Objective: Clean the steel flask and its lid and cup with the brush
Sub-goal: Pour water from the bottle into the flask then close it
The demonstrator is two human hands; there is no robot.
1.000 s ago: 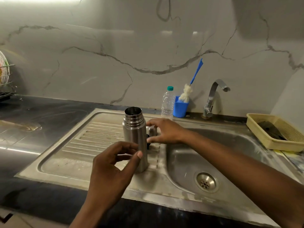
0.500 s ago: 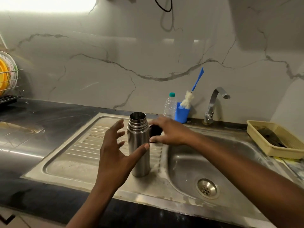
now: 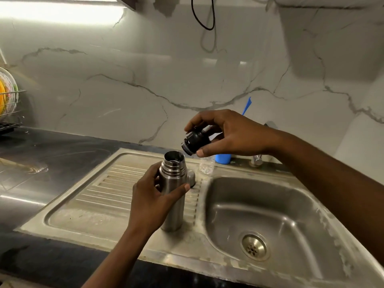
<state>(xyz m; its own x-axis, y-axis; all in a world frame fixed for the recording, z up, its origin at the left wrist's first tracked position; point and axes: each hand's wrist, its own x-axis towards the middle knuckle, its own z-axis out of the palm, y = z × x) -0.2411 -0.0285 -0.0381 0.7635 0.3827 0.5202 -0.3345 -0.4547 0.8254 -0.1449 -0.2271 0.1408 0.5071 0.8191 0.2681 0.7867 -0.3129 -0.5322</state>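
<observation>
The flask (image 3: 173,192) is stood upright on the drainboard (image 3: 93,204), wrapped by the left grip (image 3: 151,196). The black lid (image 3: 194,140) is pinched in the right grip (image 3: 226,132) just above the open mouth. Scrubbing's not begun, seemingly, so the brush (image 3: 247,106) needs to be fetched next.

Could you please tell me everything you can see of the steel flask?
The steel flask is a slim cylinder of brushed, silvery metal with a narrower ridged neck and an open, uncapped mouth; its inside looks dark. It stands upright on the ribbed drainboard, just left of the sink basin. The left hand grips its upper body, thumb across the front and fingers curled at its left side. Nothing else plainly touches it.
</observation>
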